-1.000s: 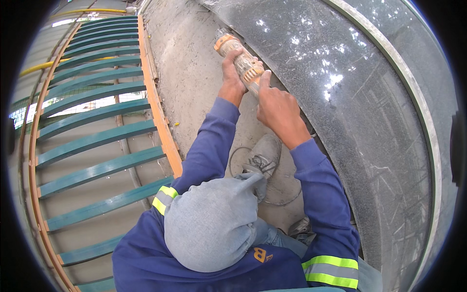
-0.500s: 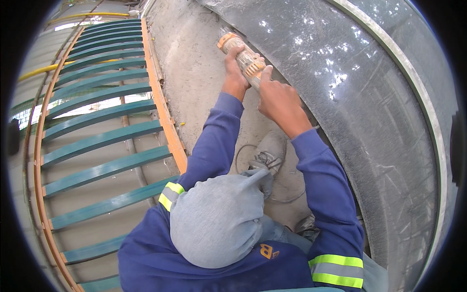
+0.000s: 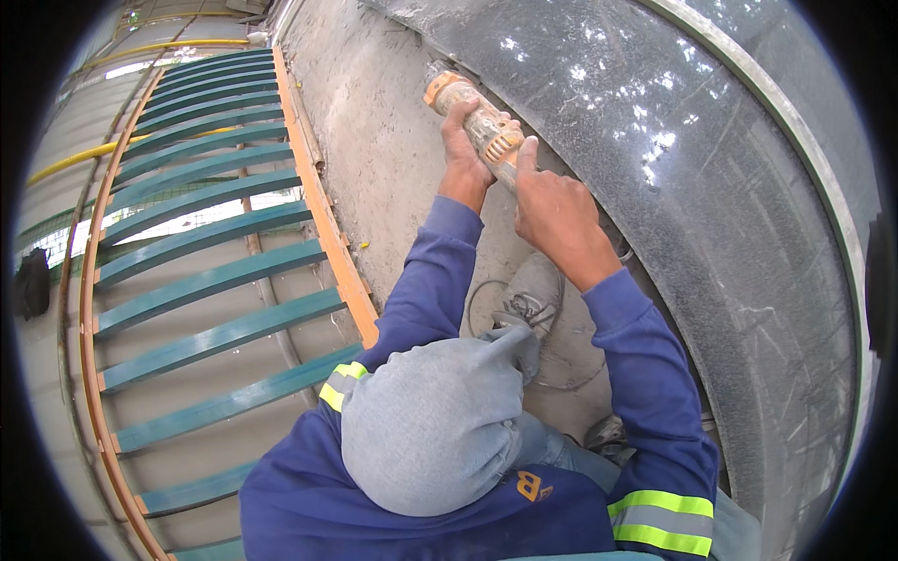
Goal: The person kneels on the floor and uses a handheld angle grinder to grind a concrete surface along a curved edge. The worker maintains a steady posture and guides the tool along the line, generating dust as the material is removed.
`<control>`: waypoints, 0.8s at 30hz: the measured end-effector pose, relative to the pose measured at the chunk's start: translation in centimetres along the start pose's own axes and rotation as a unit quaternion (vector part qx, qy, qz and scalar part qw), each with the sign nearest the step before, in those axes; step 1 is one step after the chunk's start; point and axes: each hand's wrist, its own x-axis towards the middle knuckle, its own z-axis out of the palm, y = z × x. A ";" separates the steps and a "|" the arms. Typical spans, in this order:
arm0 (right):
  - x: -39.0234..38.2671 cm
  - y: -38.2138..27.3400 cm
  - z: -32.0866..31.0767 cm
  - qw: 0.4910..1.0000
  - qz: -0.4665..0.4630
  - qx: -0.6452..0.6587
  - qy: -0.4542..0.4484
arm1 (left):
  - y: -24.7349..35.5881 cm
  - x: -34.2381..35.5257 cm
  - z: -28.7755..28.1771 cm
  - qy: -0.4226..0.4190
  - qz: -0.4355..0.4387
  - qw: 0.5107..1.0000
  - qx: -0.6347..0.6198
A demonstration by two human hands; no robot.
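A dust-covered orange power tool (image 3: 480, 120) with a long round body and slotted vents lies between my two hands, beside the edge of a dark speckled slab (image 3: 692, 243). My left hand (image 3: 465, 159) is closed around the tool's middle from below. My right hand (image 3: 559, 210) grips its rear end, with the index finger stretched along the body. The tool's far tip is small and close to the slab's edge; whether it touches cannot be made out. The palm side of my right hand is hidden.
A slatted rack (image 3: 210, 266) with teal bars and orange rails stands at left. Below my hands are my grey shoe (image 3: 533, 290) and a thin cable (image 3: 475, 304) on the dusty floor. My denim-covered knee (image 3: 430, 430) is bent in front. A pale rim (image 3: 795, 140) borders the slab.
The whole view has shifted slightly, so the rack, my hands and the tool sit a little farther right. Both hands keep the same hold on the power tool.
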 end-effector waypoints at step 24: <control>0.4 -0.3 -0.4 1.000 0.012 -0.009 -0.019 | 0.2 1.1 -0.9 -0.018 0.003 1.000 0.010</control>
